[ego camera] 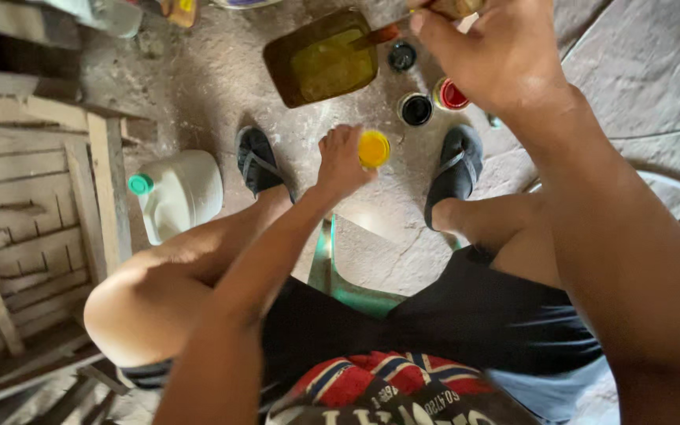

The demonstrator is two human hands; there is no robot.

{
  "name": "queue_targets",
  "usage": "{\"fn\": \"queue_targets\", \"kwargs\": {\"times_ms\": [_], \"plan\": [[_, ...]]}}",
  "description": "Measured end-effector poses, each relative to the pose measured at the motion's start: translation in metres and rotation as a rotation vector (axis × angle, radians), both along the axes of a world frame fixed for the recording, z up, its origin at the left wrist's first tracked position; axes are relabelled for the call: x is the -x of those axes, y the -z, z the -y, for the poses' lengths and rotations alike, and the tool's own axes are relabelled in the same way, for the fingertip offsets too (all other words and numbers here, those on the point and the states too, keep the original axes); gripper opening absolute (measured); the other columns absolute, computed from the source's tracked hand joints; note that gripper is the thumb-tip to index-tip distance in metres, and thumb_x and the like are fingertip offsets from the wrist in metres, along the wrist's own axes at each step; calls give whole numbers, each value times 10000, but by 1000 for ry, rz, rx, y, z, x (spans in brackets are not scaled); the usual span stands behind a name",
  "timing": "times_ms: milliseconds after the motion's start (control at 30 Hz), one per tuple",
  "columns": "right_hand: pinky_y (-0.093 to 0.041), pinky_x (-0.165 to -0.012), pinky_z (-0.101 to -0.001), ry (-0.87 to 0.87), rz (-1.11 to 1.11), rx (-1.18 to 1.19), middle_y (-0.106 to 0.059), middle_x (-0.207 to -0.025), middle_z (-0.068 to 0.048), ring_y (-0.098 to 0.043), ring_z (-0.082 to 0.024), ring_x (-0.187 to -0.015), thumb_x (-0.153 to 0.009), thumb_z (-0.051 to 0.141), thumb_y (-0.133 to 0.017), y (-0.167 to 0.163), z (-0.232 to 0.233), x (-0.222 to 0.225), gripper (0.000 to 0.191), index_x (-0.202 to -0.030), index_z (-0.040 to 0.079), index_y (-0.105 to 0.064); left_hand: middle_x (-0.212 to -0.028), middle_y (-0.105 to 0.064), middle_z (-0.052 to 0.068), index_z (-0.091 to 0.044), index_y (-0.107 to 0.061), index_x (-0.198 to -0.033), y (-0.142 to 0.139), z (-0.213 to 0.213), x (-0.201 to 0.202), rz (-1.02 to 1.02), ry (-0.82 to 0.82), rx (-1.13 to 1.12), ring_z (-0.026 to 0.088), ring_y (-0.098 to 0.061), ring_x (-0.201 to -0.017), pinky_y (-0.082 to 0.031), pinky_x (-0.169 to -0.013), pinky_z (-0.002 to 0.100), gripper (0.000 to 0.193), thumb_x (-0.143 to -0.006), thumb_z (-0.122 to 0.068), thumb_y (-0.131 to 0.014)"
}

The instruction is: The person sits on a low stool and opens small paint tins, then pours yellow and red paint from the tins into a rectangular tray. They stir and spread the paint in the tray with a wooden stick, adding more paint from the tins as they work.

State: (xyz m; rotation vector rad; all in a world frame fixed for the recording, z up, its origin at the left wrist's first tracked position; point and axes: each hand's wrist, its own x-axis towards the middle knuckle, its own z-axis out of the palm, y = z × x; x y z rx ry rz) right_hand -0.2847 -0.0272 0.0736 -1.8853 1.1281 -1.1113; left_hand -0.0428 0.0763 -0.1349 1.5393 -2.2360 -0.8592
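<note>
I am seated on a green stool [332,275], looking down past my knees at the concrete floor. My left hand [340,161] is stretched down between my feet and holds a small container with a yellow top [374,149]. My right hand [497,51] is raised near the camera, fingers closed on a thin handle, apparently a brush, whose orange-tipped end [383,35] reaches over a rectangular tray of yellow-green liquid [320,59]. The handle's top is cut off by the frame edge.
Small open pots stand by the tray: a dark one [402,56], a black one [416,109], a red one [452,95]. A white jug with a green cap [179,193] lies at my left foot. Wooden slats [25,205] fill the left side.
</note>
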Motion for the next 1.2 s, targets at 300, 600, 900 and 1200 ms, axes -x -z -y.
{"fn": "queue_targets", "kwargs": {"times_ms": [300,600,900,1200], "plan": [[-547,-718,-247,55,-68,-88,-711,-983,-99,-696,-137,-847,-1048,-62,-731,-5,-9,-11,101,-1127,-29,-679,-1174,-521,149,-252,-498,-1400,77,10,24,134,-364,-127,390,-496,-1149,-385,-966,565,924,-572,-304,-906],[-548,-687,-229,-30,-61,-115,-715,-942,-86,-687,-116,-805,-1145,-53,-661,-7,-4,-10,53,-1112,-20,-687,-1235,-508,175,-240,-436,-1486,95,-9,17,-12,-364,-115,396,-498,-1184,-412,-1017,545,956,-654,-190,-903],[-566,-711,-262,29,-156,-43,-724,-967,-102,-705,-140,-862,-1091,-24,-673,-13,-9,-16,63,-1152,-31,-685,-1178,-539,135,-202,-464,-1466,96,16,24,-52,-397,-70,378,-520,-1141,-439,-991,535,935,-648,-230,-916],[-564,-693,-272,25,-181,-123,-747,-996,-110,-709,-139,-848,-1109,6,-683,-9,-9,-14,50,-1136,-18,-718,-1283,-502,231,-33,-358,-1457,76,-1,26,183,-425,-52,422,-479,-1211,-370,-1027,558,962,-651,-180,-862]]}}
